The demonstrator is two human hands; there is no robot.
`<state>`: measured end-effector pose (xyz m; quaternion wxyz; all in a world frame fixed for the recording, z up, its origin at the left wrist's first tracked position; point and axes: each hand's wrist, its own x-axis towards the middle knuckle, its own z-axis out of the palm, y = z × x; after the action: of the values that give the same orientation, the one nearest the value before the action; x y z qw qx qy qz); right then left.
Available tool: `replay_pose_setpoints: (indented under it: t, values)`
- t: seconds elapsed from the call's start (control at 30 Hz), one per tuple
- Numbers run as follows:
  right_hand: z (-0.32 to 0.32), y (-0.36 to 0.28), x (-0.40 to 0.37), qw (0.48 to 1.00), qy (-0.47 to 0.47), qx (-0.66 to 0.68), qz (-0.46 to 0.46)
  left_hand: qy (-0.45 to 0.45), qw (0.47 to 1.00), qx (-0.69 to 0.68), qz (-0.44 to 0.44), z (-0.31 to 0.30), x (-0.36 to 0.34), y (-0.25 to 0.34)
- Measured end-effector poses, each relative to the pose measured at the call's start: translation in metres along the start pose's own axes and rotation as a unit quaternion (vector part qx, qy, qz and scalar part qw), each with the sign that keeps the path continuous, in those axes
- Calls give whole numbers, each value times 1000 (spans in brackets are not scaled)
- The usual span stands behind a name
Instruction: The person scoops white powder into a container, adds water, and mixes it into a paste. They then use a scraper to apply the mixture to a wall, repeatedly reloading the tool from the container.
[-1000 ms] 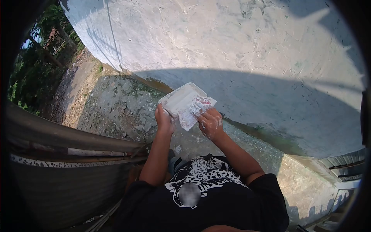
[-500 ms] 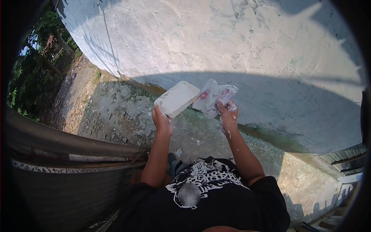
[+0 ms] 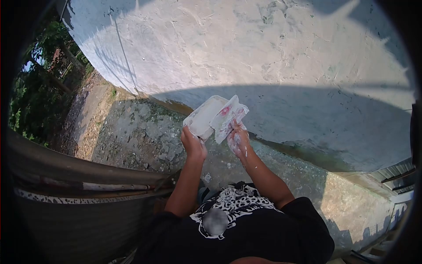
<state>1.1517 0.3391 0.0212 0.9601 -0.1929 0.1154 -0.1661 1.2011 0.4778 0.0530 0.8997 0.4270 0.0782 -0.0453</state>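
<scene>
My left hand is wrapped round the near end of a white rectangular tub, which is tilted in front of me. In my right hand is a flat putty spreader, smeared with white paste and showing reddish patches. The spreader's blade overlaps the right side of the tub; whether it touches the rim or what is inside cannot be made out. White paste clings to my right hand and wrist. Both hands are near the base of the wall, with fingers closed on what they hold.
A pale, roughly plastered wall rises ahead, part sunlit and part shaded. Rough concrete ground runs along its foot. On my left is a dark barrier with poles along it. Trees stand at far left.
My right hand has moved left with the spreader, from beside the tub to over its right edge. The tub has shifted slightly right and turned a little.
</scene>
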Motion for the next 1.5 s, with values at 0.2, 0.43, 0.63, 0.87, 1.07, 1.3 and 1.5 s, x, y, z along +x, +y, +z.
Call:
replay_pose_setpoints:
  t: [0.2,0.43,0.63,0.87,1.07,1.3,1.5]
  values:
    - [-18,14,-2,998,-56,-11,15,12,1000,23,-6,11,-5,5]
    - [-35,14,-5,996,-65,-55,23,19,1000,7,-14,7,9,9]
    - [-32,-11,-5,993,-4,-106,-58,31,999,6,23,2,6,26]
    - [11,-30,-29,741,101,-570,-340,42,998,22,40,-11,4,17]
    - [11,4,-25,508,-142,-627,-574,4,1000,-6,0,-7,-7,3]
    - [0,16,-34,490,-150,-626,-588,-18,998,-43,-38,-4,-7,13]
    - [-15,16,-47,481,-159,-636,-582,13,998,-32,-50,-3,-4,16]
